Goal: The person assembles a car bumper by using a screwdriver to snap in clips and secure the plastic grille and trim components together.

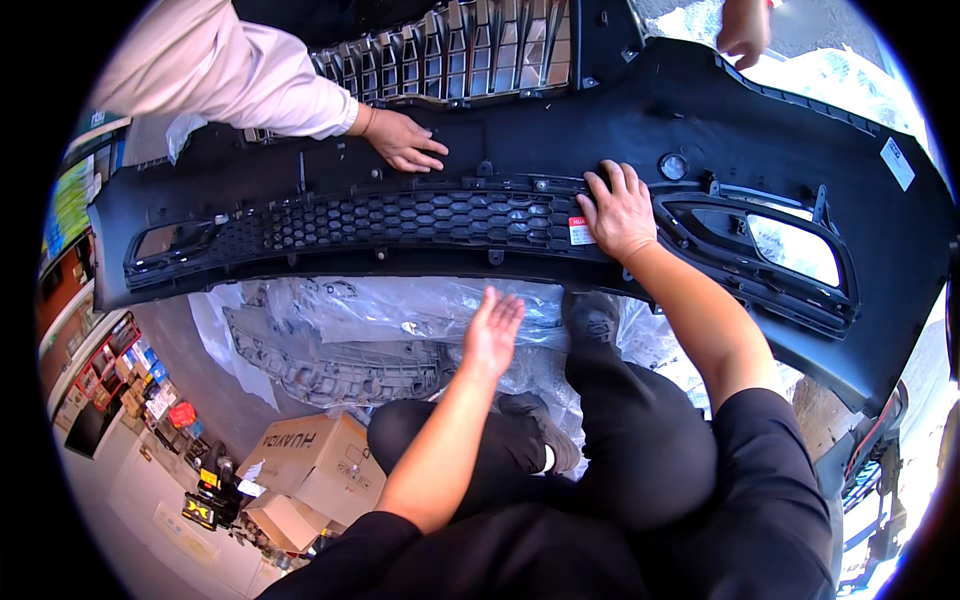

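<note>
A large black car bumper [590, 130] spans the view in front of me, with its inner side showing. A honeycomb grille [400, 217] runs along its lower middle. My right hand [620, 212] rests on the bumper at the grille's right end, fingers a little bent and spread, beside a red and white label [581, 231]. Below the bumper's near edge, my left hand [491, 335] is held out in the air with its fingers stretched, holding nothing. A co-worker's hand [403, 141] lies flat on the bumper beyond the grille.
Another co-worker's hand [745, 35] hangs over the far right edge. A chrome-slatted grille [450, 55] lies beyond the bumper. Clear plastic sheeting [400, 310] and a grey moulded part [350, 365] lie beneath. Cardboard boxes [318, 465] stand at lower left.
</note>
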Motion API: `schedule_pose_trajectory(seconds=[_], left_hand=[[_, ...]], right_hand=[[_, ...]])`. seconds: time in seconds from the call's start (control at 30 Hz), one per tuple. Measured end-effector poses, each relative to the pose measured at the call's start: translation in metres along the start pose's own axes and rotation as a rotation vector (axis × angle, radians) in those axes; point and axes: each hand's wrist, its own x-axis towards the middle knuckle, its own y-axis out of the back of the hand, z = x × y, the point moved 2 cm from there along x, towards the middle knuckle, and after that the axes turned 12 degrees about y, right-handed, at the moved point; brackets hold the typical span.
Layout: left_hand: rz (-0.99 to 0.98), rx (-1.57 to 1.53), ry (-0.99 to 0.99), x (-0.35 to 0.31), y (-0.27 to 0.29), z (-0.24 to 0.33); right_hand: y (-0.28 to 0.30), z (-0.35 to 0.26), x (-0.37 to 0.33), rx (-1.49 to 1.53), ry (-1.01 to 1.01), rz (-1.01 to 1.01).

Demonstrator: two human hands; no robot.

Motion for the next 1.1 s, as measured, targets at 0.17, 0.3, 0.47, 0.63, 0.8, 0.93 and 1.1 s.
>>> schedule_pose_trajectory(seconds=[0.17,0.3,0.47,0.63,0.8,0.93,1.1], left_hand=[[-0.449,-0.141,-0.018,0.074,-0.027,-0.001],[-0.62,-0.246,-0.021,0.083,-0.031,-0.007],[-0.693,-0.3,0.009,0.065,-0.05,-0.001],[-0.7,-0.224,-0.054,0.069,-0.059,-0.01],[-0.545,-0.222,-0.111,0.081,-0.056,-0.012],[-0.554,-0.15,-0.091,0.086,-0.052,-0.007],[-0.709,-0.151,-0.112,0.068,-0.048,-0.006]], right_hand=[[0.004,-0.001,0.001,-0.01,0.028,0.028],[0.002,-0.008,0.0,-0.041,0.033,0.057],[0.0,-0.009,-0.001,-0.05,0.021,0.018],[0.001,-0.013,-0.002,-0.026,0.046,-0.018],[0.02,-0.026,-0.022,-0.067,0.39,-0.155],[0.03,-0.027,-0.022,-0.119,0.439,-0.426],[0.027,-0.032,-0.02,-0.05,0.367,-0.443]])
